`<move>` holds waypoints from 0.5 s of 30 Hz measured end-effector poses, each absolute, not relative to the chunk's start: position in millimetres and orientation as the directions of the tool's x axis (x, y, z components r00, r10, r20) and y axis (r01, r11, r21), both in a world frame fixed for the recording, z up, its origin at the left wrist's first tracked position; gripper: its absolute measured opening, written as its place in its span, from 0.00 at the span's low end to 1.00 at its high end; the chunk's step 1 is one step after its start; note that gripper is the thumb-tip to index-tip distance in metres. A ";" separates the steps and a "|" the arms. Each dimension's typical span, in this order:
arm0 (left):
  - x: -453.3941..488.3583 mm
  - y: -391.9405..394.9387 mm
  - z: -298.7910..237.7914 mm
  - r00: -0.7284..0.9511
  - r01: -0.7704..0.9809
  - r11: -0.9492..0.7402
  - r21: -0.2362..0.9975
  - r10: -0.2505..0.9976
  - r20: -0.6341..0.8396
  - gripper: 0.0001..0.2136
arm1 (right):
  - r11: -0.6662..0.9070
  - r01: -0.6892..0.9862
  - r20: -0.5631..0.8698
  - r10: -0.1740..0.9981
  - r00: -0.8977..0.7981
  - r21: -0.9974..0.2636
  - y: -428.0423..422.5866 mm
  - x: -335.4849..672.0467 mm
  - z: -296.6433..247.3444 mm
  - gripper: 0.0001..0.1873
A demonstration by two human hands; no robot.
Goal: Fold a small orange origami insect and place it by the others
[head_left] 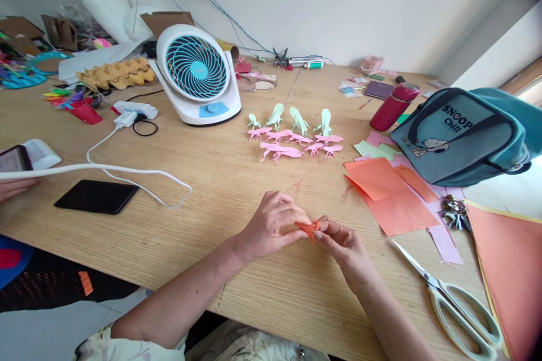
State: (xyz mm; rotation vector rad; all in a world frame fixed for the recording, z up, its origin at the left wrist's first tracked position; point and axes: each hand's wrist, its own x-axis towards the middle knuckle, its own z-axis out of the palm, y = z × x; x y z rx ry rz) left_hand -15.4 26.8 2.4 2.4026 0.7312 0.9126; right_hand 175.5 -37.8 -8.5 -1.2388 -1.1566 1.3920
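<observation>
Between my hands, just above the table's front part, is a small folded orange paper figure [308,229]. My left hand [277,222] pinches its left end between thumb and fingers. The thumb and fingertips of my right hand [341,240] close on its right end. Part of the figure is hidden by my fingers. Farther back stand folded pink paper figures [280,151], with a row of pale green paper figures [300,122] behind them. Orange paper sheets [383,186] lie to the right of my hands.
Open scissors [449,299] lie at the front right. Beyond them are a teal bag [461,135] and a red bottle [393,107]. A white fan [197,76] stands back left, a black phone [96,197] and white cable nearer. Another person's hand [17,187] shows at the left edge.
</observation>
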 end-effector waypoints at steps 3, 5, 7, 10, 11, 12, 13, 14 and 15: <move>-15.9 26.2 2.8 0.649 0.320 -0.757 0.569 0.613 0.451 0.05 | -0.143 -0.047 -0.139 0.987 -0.080 -0.989 -37.9 175.9 -8.3 0.17; -16.1 25.5 3.5 0.655 0.321 -0.772 0.549 0.599 0.460 0.05 | -0.142 -0.048 -0.138 0.987 -0.086 -0.989 -38.0 176.5 -9.3 0.16; -16.1 24.6 4.2 0.663 0.326 -0.794 0.513 0.579 0.474 0.04 | -0.145 -0.050 -0.139 0.985 -0.104 -0.988 -38.1 177.8 -10.9 0.15; -15.8 23.3 4.6 0.687 0.345 -0.834 0.432 0.537 0.490 0.05 | -0.160 -0.067 -0.150 0.979 -0.136 -0.985 -37.9 180.4 -13.4 0.13; -15.7 23.0 4.5 0.693 0.347 -0.847 0.403 0.521 0.498 0.05 | -0.166 -0.076 -0.154 0.977 -0.145 -0.983 -37.8 181.2 -14.0 0.13; -15.5 22.8 4.2 0.695 0.347 -0.858 0.378 0.506 0.511 0.05 | -0.170 -0.087 -0.155 0.976 -0.152 -0.982 -37.7 182.0 -14.3 0.12; -15.2 22.7 4.0 0.689 0.343 -0.867 0.361 0.493 0.531 0.04 | -0.171 -0.101 -0.154 0.975 -0.161 -0.980 -37.6 182.8 -14.5 0.11; -15.0 22.6 3.7 0.679 0.338 -0.872 0.353 0.486 0.550 0.04 | -0.173 -0.115 -0.152 0.973 -0.172 -0.978 -37.6 183.5 -14.4 0.10; -14.7 22.7 3.6 0.667 0.335 -0.874 0.353 0.484 0.566 0.04 | -0.176 -0.128 -0.151 0.971 -0.186 -0.976 -37.5 184.1 -14.2 0.10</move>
